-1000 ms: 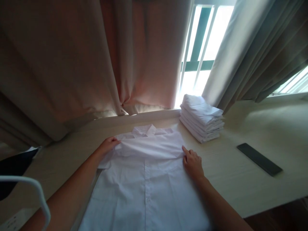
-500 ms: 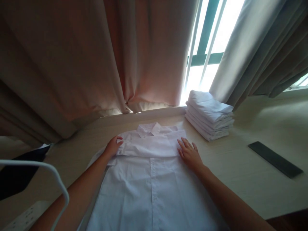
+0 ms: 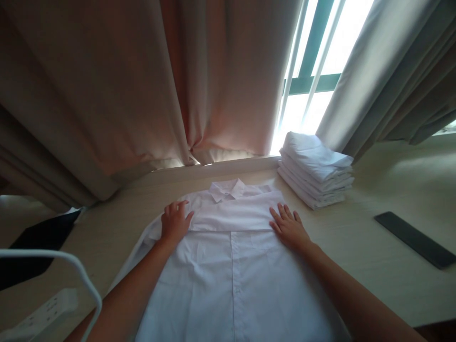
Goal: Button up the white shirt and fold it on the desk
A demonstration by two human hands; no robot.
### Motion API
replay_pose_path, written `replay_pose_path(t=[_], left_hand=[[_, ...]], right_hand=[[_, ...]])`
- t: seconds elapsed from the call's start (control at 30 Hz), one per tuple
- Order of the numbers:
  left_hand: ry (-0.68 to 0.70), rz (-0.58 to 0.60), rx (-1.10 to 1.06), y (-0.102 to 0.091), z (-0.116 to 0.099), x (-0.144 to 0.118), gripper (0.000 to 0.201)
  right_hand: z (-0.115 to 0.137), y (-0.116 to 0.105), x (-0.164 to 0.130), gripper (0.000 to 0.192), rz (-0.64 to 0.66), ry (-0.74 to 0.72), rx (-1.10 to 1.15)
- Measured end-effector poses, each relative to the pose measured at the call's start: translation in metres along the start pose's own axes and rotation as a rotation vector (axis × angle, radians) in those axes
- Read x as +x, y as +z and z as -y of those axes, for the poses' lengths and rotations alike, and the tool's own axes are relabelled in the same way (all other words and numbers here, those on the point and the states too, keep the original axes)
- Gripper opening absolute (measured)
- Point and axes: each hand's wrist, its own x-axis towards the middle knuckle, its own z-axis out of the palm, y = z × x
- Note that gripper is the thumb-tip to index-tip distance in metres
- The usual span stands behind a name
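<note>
A white button-up shirt (image 3: 213,275) lies front side up, its collar at the far end. One of its sleeves (image 3: 231,214) is laid straight across the chest below the collar. At the sleeve's left end, my left hand (image 3: 175,221) rests on the cloth, thumb and fingers apart, with nothing visible gripped; the palm hides part of the sleeve end. My right hand (image 3: 289,227) lies flat with fingers spread on the right end of the folded sleeve, by the shirt's shoulder edge.
A stack of folded white shirts (image 3: 315,171) stands behind on the right, near the window. A dark flat bar (image 3: 415,239) lies on the pale table (image 3: 359,266). At left are a white power strip (image 3: 48,313), a white cable (image 3: 76,263) and a black flat item (image 3: 39,244). Curtains (image 3: 228,85) hang behind.
My left hand has shifted inward onto the sleeve end, and its thumb and fingers have spread. My right hand stays flat in about the same place. The view has turned slightly left.
</note>
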Motion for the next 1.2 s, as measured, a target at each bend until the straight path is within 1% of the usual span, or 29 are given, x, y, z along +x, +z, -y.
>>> replay_pose_path(t=[0.07, 0.1, 0.13, 0.2, 0.3, 0.37, 0.43, 0.5, 0.57, 0.63, 0.7, 0.8, 0.9, 0.97, 1.03, 1.2], left_hand=[[0.152, 0.065, 0.007, -0.003, -0.017, -0.014, 0.047], [0.200, 0.125, 0.002, -0.002, -0.022, -0.022, 0.049], [0.219, 0.189, -0.001, 0.000, -0.025, -0.029, 0.051], [0.192, 0.300, -0.006, 0.006, -0.022, -0.041, 0.054], [0.138, 0.381, -0.018, 0.007, -0.009, -0.048, 0.058], [0.121, 0.419, -0.016, 0.002, -0.003, -0.045, 0.062], [0.106, 0.461, -0.010, -0.007, -0.002, -0.040, 0.065], [0.124, 0.452, -0.019, -0.012, -0.008, -0.032, 0.067], [0.154, 0.407, -0.037, -0.010, -0.016, -0.025, 0.067], [0.144, 0.395, -0.045, 0.000, -0.024, -0.018, 0.067], [0.095, 0.397, -0.034, 0.015, -0.027, -0.011, 0.070], [0.082, 0.352, -0.016, 0.035, -0.024, 0.002, 0.072], [0.109, 0.343, -0.014, 0.044, -0.018, 0.016, 0.073], [0.114, 0.340, -0.009, 0.046, -0.017, 0.022, 0.075], [0.118, 0.326, 0.000, 0.045, -0.017, 0.022, 0.077], [0.152, 0.303, 0.019, 0.036, -0.019, 0.006, 0.078]], right_hand=[[0.000, -0.001, -0.001, 0.059, -0.009, -0.003, -0.002], [0.001, -0.002, -0.002, 0.060, -0.013, 0.000, -0.002], [0.001, -0.003, -0.003, 0.061, -0.016, 0.004, 0.001], [0.002, -0.005, -0.005, 0.063, -0.008, 0.014, 0.011], [0.003, -0.008, -0.009, 0.067, 0.009, 0.034, 0.021], [0.004, -0.013, -0.010, 0.069, 0.024, 0.047, 0.019], [0.006, -0.021, -0.008, 0.070, 0.051, 0.052, 0.013], [0.011, -0.028, -0.001, 0.070, 0.050, 0.051, 0.005], [0.020, -0.033, 0.010, 0.068, -0.005, 0.049, 0.000], [0.030, -0.031, 0.022, 0.066, -0.046, 0.038, 0.009], [0.037, -0.024, 0.034, 0.065, -0.009, 0.012, 0.027], [0.041, -0.011, 0.052, 0.066, 0.065, 0.000, 0.046], [0.038, -0.004, 0.067, 0.067, 0.056, 0.008, 0.049], [0.036, -0.003, 0.074, 0.068, 0.043, 0.003, 0.047], [0.036, -0.004, 0.076, 0.068, 0.041, -0.005, 0.045], [0.036, -0.006, 0.064, 0.067, 0.069, -0.009, 0.038]])
